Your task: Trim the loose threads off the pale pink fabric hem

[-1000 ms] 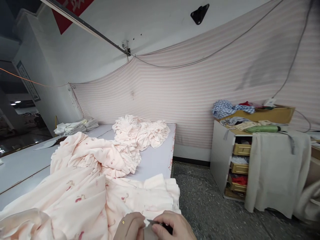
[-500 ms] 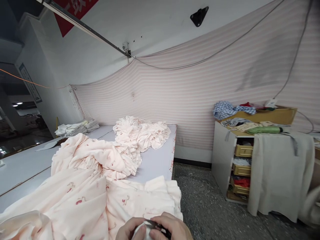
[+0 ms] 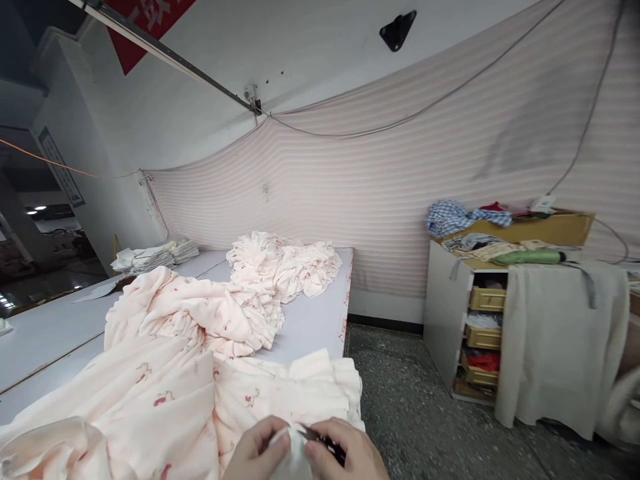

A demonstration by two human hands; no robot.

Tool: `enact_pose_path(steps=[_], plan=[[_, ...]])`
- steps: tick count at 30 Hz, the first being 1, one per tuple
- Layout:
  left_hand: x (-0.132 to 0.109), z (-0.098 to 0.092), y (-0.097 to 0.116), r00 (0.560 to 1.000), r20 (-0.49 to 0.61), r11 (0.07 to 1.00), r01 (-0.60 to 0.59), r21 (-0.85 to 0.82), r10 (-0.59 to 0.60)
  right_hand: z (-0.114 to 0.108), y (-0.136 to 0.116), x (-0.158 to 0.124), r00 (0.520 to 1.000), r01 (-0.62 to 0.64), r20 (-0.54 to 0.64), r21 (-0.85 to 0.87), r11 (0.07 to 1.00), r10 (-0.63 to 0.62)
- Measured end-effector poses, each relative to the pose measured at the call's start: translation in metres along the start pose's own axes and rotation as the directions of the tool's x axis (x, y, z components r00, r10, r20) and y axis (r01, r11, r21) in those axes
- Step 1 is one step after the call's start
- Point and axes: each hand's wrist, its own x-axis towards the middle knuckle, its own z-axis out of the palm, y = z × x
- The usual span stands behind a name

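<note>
A white fabric fold point(image 3: 291, 445) is pinched by the left hand point(image 3: 257, 450). A small dark metal tool point(image 3: 325, 441) is gripped by the right hand point(image 3: 345, 450), touching the fold. Pink printed cloth point(image 3: 190, 373) is spread on the table point(image 3: 310, 327).

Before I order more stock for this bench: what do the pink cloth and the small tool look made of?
Pink cloth: soft, matte fabric, likely a light knit or cotton; it crumples and ruffles, printed with small red figures. Tool in the right hand: dark with a thin greyish tip, probably metal; mostly hidden.
</note>
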Motion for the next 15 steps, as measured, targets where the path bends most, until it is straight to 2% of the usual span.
enact_pose_path(steps=[1,2,3,4,5,6,7,8,9,10,11,12,13,15], plan=[[-0.001,-0.01,0.011,0.995,-0.098,0.999,-0.037,0.002,0.037,0.0,0.006,0.001,0.999,-0.012,-0.029,0.081,0.997,0.015],[-0.003,-0.023,0.025,0.97,-0.238,0.998,-0.065,-0.023,0.057,0.0,0.014,0.001,0.998,-0.026,-0.053,0.181,0.983,0.036],[-0.004,-0.038,0.039,0.944,-0.328,0.992,-0.06,-0.113,0.02,0.0,0.021,0.001,0.996,-0.039,-0.071,0.288,0.957,0.062],[-0.004,-0.054,0.054,0.899,-0.437,0.955,-0.145,-0.258,0.019,0.0,0.029,0.001,0.991,-0.047,-0.095,0.385,0.922,0.091],[-0.005,-0.068,0.066,0.841,-0.539,0.887,-0.287,-0.361,0.052,-0.001,0.035,0.0,0.985,-0.053,-0.119,0.462,0.885,0.122],[-0.005,-0.078,0.074,0.815,-0.57,0.816,-0.396,-0.422,0.101,-0.001,0.041,0.0,0.978,-0.058,-0.143,0.517,0.854,0.154],[-0.005,-0.083,0.077,0.802,-0.58,0.777,-0.453,-0.437,0.142,-0.002,0.045,-0.001,0.97,-0.059,-0.164,0.552,0.831,0.178],[-0.005,-0.083,0.074,0.807,-0.564,0.798,-0.451,-0.399,0.174,-0.002,0.047,-0.001,0.965,-0.061,-0.176,0.573,0.817,0.196],[-0.006,-0.076,0.067,0.834,-0.515,0.865,-0.396,-0.309,0.198,-0.001,0.048,0.0,0.962,-0.066,-0.178,0.586,0.808,0.208],[-0.006,-0.064,0.054,0.871,-0.445,0.94,-0.304,-0.153,0.209,0.0,0.048,0.0,0.962,-0.077,-0.165,0.597,0.798,0.216],[-0.007,-0.047,0.039,0.91,-0.359,0.978,-0.204,0.049,0.208,0.002,0.047,0.001,0.965,-0.088,-0.146,0.608,0.789,0.22],[-0.007,-0.029,0.024,0.948,-0.227,0.951,-0.159,0.264,0.222,0.004,0.045,0.001,0.966,-0.096,-0.132,0.615,0.782,0.222],[-0.007,-0.011,0.009,0.966,-0.078,0.87,-0.187,0.456,0.248,0.005,0.043,0.002,0.968,-0.104,-0.117,0.62,0.777,0.223],[-0.004,0.016,-0.011,0.972,0.091,0.722,-0.223,0.655,0.217,0.007,0.04,0.002,0.97,-0.113,-0.099,0.622,0.775,0.221]])
